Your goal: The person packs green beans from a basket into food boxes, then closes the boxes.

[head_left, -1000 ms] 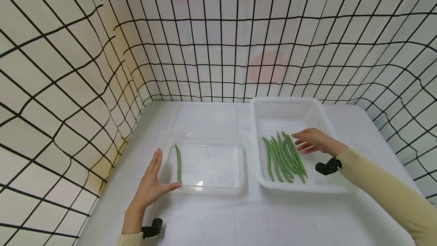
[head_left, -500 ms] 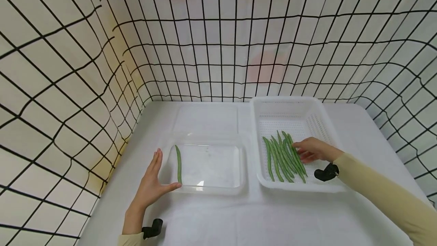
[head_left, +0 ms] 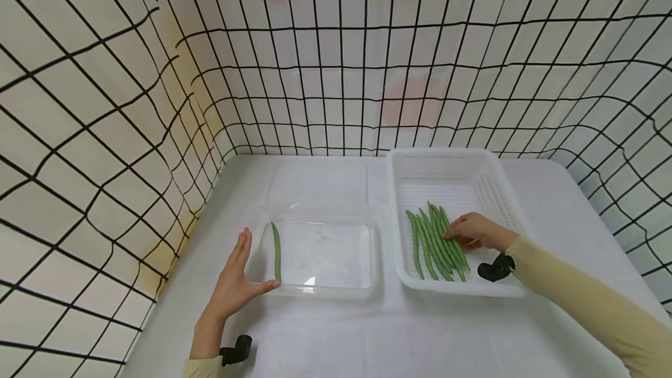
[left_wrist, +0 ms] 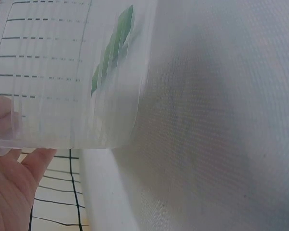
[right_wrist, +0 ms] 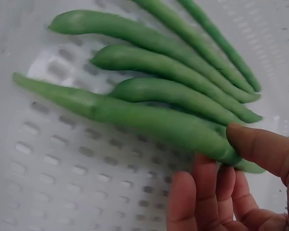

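In the head view my left hand (head_left: 231,284) rests with straight fingers and spread thumb at the left end of a clear plastic container (head_left: 328,293). One green bean (head_left: 276,252) lies inside it, near the left wall. My right hand (head_left: 480,230) reaches into a white perforated basket (head_left: 467,291) and pinches the rightmost green bean (right_wrist: 149,124) near one end, thumb on top and fingers beneath. Several other green beans (right_wrist: 168,65) lie side by side in the basket. The left wrist view shows the container's ribbed wall (left_wrist: 53,110) with left fingers (left_wrist: 38,166) around its corner.
A white cloth (head_left: 362,337) covers the table. Behind the container shows a faint clear rectangle (head_left: 315,182), flat on the cloth. Black wire grid (head_left: 336,69) stands at the back and both sides. A black wrist camera (head_left: 496,268) sits on the right wrist.
My right hand has come down onto the rightmost green beans and now pinches one, shifting beans slightly. My left hand has stayed at the container.
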`<state>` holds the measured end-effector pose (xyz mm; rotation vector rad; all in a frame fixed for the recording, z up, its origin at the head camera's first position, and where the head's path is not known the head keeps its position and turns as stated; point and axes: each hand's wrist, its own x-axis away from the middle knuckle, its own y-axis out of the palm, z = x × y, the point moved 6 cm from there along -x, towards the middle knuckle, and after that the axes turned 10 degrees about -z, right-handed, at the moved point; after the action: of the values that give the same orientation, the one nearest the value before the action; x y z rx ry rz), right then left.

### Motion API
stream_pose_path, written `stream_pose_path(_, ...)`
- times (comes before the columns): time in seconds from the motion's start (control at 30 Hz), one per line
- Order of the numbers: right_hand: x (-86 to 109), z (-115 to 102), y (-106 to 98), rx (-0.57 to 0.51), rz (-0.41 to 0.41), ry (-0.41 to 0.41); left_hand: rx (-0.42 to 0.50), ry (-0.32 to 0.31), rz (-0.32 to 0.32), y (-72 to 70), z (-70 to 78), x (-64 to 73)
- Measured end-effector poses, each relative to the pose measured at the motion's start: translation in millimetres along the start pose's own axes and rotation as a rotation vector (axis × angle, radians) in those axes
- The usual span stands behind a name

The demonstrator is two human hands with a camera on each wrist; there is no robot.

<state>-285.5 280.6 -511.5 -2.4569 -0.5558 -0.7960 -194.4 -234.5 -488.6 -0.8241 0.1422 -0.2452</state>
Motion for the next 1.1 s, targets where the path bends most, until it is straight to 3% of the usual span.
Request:
stream_pose_path(0.3, 6.5, -25.1, -11.7, -0.065, -0.042, -0.092, -0.007, -0.006, 0.008, -2.7, -1.0, 1.2)
stream_pose_path(0.53, 18.0, -61.7, 0.7, -0.131, -0.077, -0.184, -0.011, -0.012, 0.017, -3.2, -2.3, 3.7)
stream_pose_path(0.8, 23.7, -119.9, 41.3, -0.177, -0.109, -0.29, -0.013, 0.002, 0.017, -4.0, -2.3, 2.0)
stream_pose_path(1.1, 5.7, -173.5, 116.6, -0.204, -0.243, -0.333, 0.018, 0.009, 0.009, 0.1, -3.6, 0.0)
